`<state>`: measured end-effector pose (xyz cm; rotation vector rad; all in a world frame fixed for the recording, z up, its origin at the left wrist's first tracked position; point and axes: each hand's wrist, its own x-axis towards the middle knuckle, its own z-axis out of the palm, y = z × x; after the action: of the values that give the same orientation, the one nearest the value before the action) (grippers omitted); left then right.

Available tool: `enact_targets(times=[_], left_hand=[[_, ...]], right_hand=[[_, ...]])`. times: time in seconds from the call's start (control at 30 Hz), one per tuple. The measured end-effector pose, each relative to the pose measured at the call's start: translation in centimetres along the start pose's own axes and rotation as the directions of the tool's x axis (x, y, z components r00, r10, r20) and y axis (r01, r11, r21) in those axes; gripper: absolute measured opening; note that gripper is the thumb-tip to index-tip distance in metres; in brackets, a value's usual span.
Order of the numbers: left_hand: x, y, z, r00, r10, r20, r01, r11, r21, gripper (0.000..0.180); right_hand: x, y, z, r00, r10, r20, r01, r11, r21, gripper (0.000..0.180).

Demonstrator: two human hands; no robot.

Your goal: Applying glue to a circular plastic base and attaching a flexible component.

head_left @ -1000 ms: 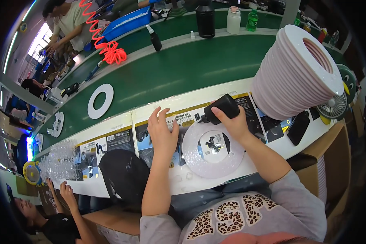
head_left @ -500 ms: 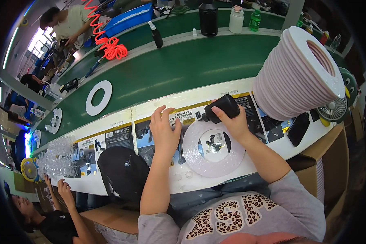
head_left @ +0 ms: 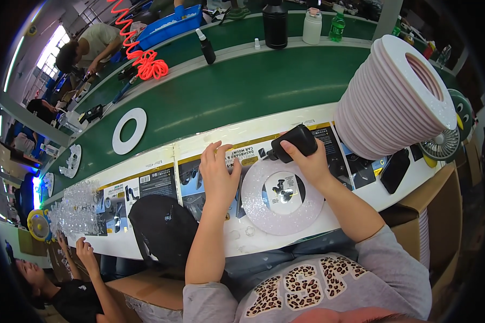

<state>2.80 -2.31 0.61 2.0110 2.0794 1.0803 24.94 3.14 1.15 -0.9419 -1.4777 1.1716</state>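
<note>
A black squeeze bottle (head_left: 296, 143) lies tilted in my right hand (head_left: 314, 167), whose fingers are wrapped round it. Its narrow nozzle points left, just over the far edge of a flat white glittery ring (head_left: 255, 207). That ring rests on the white table in front of me, and printed sheets show through its hole. To the left of the ring, my left hand (head_left: 219, 173) hovers or rests with fingers apart and nothing in it; whether it touches the table I cannot tell.
A tall leaning stack of white rings (head_left: 385, 102) stands at the right, by a small fan (head_left: 441, 144) and a black phone (head_left: 395, 171). A black cap (head_left: 163, 226) and clear plastic parts (head_left: 76, 210) lie left. Beyond runs a green conveyor belt (head_left: 226, 89) carrying another ring (head_left: 129, 131).
The ring on the green belt has shifted slightly left. At the back, a person bends lower, and an arm appears over the blue bin. My hands and the bottle have hardly moved.
</note>
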Motion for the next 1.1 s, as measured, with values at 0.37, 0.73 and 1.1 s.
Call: enact_targets(times=[0.37, 0.73, 1.1], left_hand=[[-0.1, 0.0, -0.1, 1.0, 0.013, -0.028, -0.013, 1.0, 0.004, 0.031], [0.0, 0.1, -0.2, 0.999, 0.0, -0.032, 0.0, 1.0, -0.007, 0.031], [-0.1, -0.3, 0.0, 1.0, -0.002, -0.003, 0.002, 1.0, 0.0, 0.034]], right_hand=[[-0.3, -0.8, 0.2, 1.0, -0.017, -0.02, 0.018, 0.998, 0.062, 0.025], [-0.8, -0.6, 1.1, 0.996, 0.026, 0.087, -0.034, 0.995, 0.092, 0.025], [-0.8, -0.6, 1.2, 0.994, 0.026, 0.106, -0.028, 0.999, 0.023, 0.025]])
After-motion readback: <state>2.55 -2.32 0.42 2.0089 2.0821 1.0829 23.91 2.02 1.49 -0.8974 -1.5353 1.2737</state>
